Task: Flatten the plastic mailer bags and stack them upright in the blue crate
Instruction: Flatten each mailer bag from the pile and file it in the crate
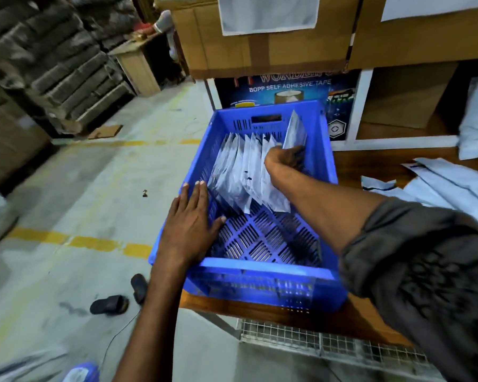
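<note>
A blue crate stands on a wooden table, its slotted floor bare in the near half. Several silver-white mailer bags stand on edge in a leaning row in its far half. My right hand reaches into the crate and grips one more mailer bag, held upright at the right end of the row, its top above the rim. My left hand lies flat with straight fingers on the crate's left wall, thumb inside the rim.
More flat mailer bags lie on the table to the right of the crate. Cardboard boxes and a tape carton stand behind it. Sandals lie on the concrete floor to the left; a wire mesh shelf is under the table.
</note>
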`<state>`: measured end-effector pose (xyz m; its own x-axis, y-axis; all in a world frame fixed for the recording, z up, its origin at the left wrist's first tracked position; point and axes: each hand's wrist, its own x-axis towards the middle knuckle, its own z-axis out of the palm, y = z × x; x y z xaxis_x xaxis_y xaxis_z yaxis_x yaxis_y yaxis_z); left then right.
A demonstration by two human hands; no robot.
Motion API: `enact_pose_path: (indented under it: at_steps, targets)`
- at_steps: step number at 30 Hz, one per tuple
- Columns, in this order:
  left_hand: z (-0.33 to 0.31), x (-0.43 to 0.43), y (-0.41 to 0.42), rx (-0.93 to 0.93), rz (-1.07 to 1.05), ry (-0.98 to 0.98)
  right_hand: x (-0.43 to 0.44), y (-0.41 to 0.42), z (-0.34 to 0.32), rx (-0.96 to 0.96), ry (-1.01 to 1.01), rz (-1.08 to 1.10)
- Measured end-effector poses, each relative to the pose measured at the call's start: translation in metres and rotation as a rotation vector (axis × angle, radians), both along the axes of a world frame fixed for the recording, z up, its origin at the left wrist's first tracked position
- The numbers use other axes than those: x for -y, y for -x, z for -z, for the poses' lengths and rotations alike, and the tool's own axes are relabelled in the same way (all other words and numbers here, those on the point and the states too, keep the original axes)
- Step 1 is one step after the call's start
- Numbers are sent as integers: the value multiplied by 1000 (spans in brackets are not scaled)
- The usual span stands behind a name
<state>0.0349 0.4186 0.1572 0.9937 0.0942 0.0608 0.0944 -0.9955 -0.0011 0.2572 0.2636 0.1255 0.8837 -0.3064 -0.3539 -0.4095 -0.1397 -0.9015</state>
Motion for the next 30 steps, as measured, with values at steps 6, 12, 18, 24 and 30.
enact_pose_path:
  at_steps: [6,12,18,24,30]
  targets:
    - [7,-5,0,55,21,49,-17,-5,28,14,154,-200]
    - [10,-8,1,68,34,57,-12,-14,49,69,215,-11]
    - [11,-9,0,78,43,61,-16,-17,61,129,272,-181]
    - [8,-7,1,62,41,56,-15,-19,66,142,329,-245]
    - [3,-5,1,54,17,74,-12,-8,44,235,489,-260]
